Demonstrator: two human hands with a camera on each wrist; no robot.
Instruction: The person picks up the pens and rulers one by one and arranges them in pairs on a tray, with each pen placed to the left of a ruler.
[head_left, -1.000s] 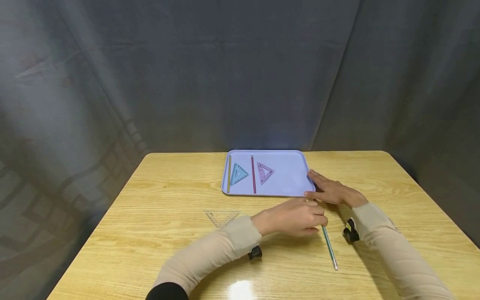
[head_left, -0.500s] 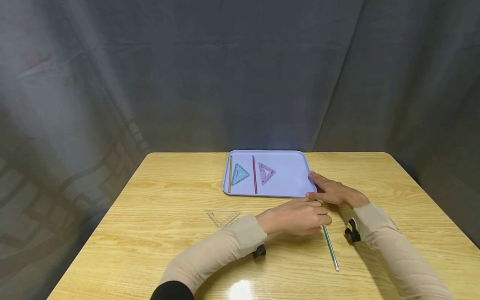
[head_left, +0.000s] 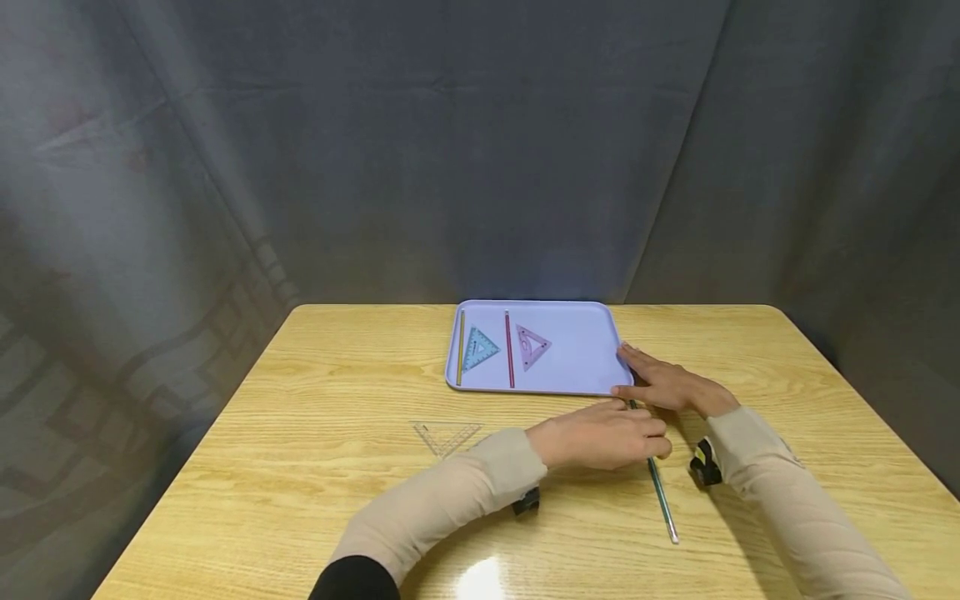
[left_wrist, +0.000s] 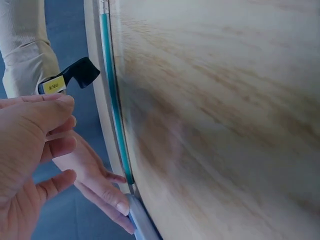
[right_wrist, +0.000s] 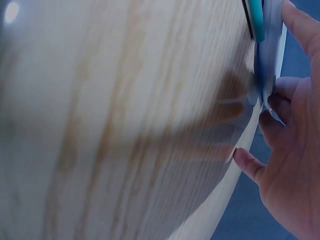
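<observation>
- Left of the lilac tray (head_left: 570, 367), on the wooden table (head_left: 315, 467): a clear set square (head_left: 444, 435), lying flat, well apart from both hands.
- On the tray, left to right: yellow pencil (head_left: 460, 347), blue set square (head_left: 477, 347), red pencil (head_left: 509, 350), pink set square (head_left: 531, 345). Tray's right part is bare.
- Near side of the tray: left hand (head_left: 603, 433) reaches across, fingers curled down over the upper part of the teal pencil (head_left: 662, 497). Looks like a pinch forming, but I cannot tell from any view whether the fingers have actually closed on it.
- Pencil lies flat on the table, top end just short of the tray's near right corner, lower end pointing away from the tray.
- Tray's right corner: right hand (head_left: 667, 383), fingers straight, resting against the rim, bracing it, grasping nothing.
- Judgement: step in hand is the pickup of the teal pencil. Next move calls for a firm pinch, a lift clear of the rim, then setting it down parallel to the other pencils.
</observation>
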